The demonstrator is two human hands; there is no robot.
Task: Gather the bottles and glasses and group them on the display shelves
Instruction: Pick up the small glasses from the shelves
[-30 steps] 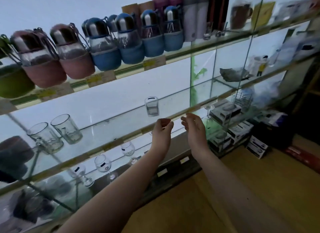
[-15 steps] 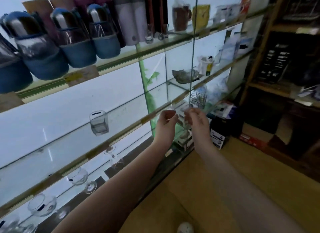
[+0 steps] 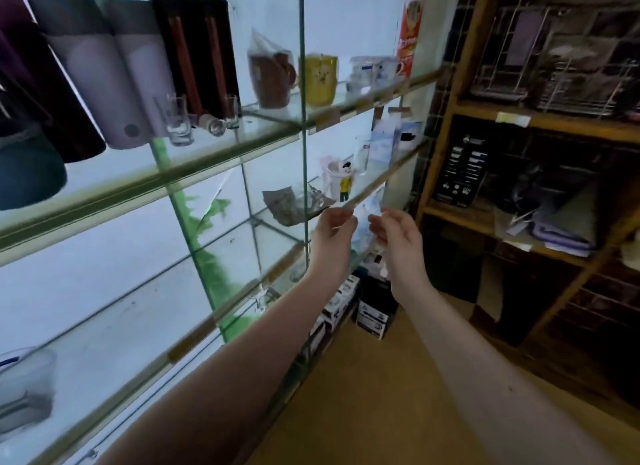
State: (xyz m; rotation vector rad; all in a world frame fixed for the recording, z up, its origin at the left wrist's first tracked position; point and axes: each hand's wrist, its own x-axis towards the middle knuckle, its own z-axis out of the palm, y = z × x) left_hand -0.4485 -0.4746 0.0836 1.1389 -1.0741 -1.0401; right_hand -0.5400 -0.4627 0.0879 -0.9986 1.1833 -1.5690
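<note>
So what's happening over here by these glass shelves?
A person stands facing glass display shelves, both bare arms raised. The left hand and right hand hover close together by the front edge of a middle shelf, fingers loosely curled, holding nothing. Small clear drinking glasses sit on the upper shelf beside pale lilac cylindrical flasks, with a brown mug and a yellow mug further right.

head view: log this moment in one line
left hand: holds nothing | right hand: holds nothing | both up near middle shelf edge | small glasses on upper shelf: untouched
</note>
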